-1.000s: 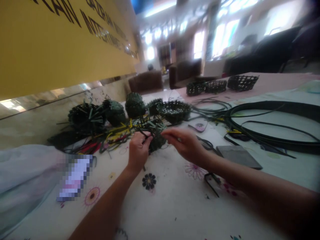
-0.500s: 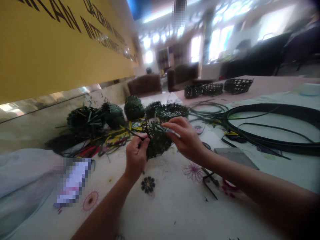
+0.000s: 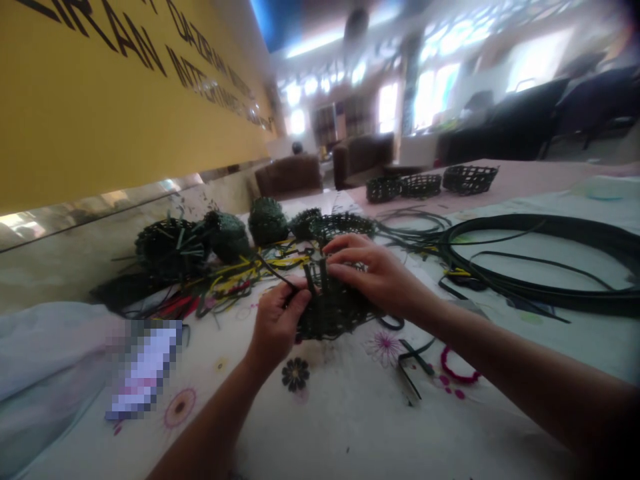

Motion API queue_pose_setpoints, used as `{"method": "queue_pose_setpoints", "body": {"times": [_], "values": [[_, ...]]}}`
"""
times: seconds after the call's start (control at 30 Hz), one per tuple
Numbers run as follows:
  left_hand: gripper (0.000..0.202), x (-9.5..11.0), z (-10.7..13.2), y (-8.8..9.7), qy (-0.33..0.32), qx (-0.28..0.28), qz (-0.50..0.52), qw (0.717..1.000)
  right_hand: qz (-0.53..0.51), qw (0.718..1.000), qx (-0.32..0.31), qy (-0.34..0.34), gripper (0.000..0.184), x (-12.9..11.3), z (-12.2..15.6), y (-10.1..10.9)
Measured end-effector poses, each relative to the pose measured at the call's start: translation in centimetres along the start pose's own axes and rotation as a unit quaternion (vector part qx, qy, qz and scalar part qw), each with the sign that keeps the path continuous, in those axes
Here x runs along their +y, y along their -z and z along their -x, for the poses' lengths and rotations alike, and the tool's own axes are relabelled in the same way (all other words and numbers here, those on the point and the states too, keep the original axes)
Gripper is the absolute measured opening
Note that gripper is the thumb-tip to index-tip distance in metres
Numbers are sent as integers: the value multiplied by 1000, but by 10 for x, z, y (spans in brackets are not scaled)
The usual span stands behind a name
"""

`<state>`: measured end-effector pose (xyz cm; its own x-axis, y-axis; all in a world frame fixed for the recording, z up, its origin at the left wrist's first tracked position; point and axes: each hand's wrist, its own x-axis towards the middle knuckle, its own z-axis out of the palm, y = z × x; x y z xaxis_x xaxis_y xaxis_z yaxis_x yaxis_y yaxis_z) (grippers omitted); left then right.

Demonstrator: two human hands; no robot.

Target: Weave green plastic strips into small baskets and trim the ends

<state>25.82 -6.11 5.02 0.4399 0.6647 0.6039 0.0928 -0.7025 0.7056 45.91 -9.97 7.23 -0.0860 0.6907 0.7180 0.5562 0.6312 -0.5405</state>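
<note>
A small dark green woven basket (image 3: 333,313) with loose strip ends sticking up sits on the white flowered tablecloth (image 3: 350,413). My left hand (image 3: 277,320) grips its left rim, fingers pinched on a dark strip that runs up and left. My right hand (image 3: 373,270) lies curled over the basket's top and right side, fingers closed on the strips there.
Several finished green baskets (image 3: 225,233) and loose yellow, red and green strips (image 3: 235,273) lie behind. Big coils of dark strip (image 3: 540,253) fill the right. More baskets (image 3: 430,181) stand far back. A yellow banner (image 3: 100,100) runs along the left. A pink ring (image 3: 455,370) lies near my right forearm.
Both hands have brought the basket nearer to me and lower on the cloth. My right hand has shifted from the rim's far edge to cover the top.
</note>
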Motion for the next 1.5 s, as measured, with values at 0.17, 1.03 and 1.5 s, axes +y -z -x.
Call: {"method": "queue_pose_setpoints", "body": {"times": [0.17, 1.03, 1.5], "values": [[13, 0, 1, -1, 15, -8, 2, 1000, -102, 992, -17, -67, 8, -5, -3, 4], [20, 23, 2, -4, 206, -24, 220, 953, 86, 971, -21, 221, 18, -44, 5, 5], [26, 8, -8, 11, 250, 85, 293, 919, 150, 920, -44, 360, 16, -19, 23, -26]]}}
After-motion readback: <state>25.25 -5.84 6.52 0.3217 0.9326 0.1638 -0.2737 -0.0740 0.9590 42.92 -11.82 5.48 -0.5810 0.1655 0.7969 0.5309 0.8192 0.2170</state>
